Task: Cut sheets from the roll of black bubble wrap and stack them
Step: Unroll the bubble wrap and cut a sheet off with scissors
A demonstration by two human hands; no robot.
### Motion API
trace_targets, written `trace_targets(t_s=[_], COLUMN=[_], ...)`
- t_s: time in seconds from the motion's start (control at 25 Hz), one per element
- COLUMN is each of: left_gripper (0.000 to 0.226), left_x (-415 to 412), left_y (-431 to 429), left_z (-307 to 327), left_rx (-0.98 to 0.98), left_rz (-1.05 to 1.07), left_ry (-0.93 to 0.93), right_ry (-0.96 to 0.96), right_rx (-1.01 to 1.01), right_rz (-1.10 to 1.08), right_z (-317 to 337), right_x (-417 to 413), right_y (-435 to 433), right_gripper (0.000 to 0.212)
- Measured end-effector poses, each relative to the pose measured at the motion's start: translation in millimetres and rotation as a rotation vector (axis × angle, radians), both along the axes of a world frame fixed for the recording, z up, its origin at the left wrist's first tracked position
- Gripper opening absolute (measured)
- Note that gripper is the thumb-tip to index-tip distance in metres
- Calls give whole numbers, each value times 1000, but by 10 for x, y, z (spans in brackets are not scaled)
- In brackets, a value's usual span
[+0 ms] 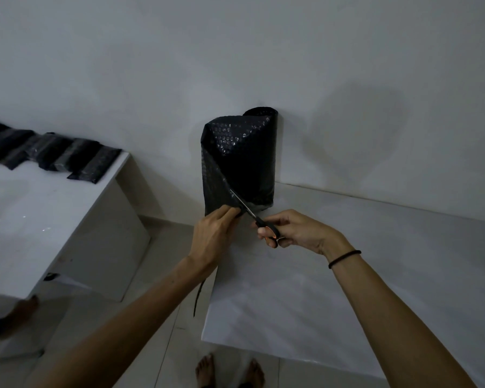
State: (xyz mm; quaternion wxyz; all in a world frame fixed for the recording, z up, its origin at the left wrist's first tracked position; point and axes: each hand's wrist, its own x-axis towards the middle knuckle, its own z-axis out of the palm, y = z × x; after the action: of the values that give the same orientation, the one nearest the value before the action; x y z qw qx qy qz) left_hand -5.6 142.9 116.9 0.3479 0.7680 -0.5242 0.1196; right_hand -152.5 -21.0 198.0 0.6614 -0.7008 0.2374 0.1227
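Observation:
A roll of black bubble wrap (247, 161) stands upright at the far left corner of a white table (347, 261), against the wall. Its loose outer layer hangs at the left side. My left hand (214, 233) pinches the bottom edge of that loose layer. My right hand (297, 231) grips the handles of black scissors (252, 214), whose blades point up and left into the wrap along a slanted cut line. Several cut black sheets (53, 155) lie overlapping on a second white table (39, 219) at the left.
A narrow gap of tiled floor (163, 317) separates the two tables, and my bare feet (230, 371) stand there. A thin black strip (199, 298) dangles below my left wrist. The white wall (235, 51) is right behind the roll.

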Motion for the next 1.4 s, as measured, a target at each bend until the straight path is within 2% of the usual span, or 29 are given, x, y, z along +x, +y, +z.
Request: trace_targets(t_s=[0.2,0.36,0.56,0.76,0.88,0.96,1.08,1.4], left_gripper=[15,13,12,15,28,26,21,30], left_x=[18,66,121,135,171,199,204,168], left_y=[142,232,315,353,381,391,406,422], left_z=[1,34,6,-22,-73,-107,-110,-83], left_rx=[2,-15,-33,-80,-78,-80,-73,-42], left_rz=[49,88,82,57,49,71,73,28], left_ry=[-13,-34,-75,83,195,232,191,-1], right_ry=[4,-17,-8,35,46,50,69,113], right_rx=[-36,-4,18,155,186,199,156,-4], right_rz=[29,21,-21,-68,-47,-50,-72,-72], right_z=[33,-25,24,14,-22,-25,-17,-93], right_x=[145,212,332,360,310,279,301,480], right_y=[95,193,332,443,477,476,506,551], right_gripper=[36,20,16,32,40,45,46,42])
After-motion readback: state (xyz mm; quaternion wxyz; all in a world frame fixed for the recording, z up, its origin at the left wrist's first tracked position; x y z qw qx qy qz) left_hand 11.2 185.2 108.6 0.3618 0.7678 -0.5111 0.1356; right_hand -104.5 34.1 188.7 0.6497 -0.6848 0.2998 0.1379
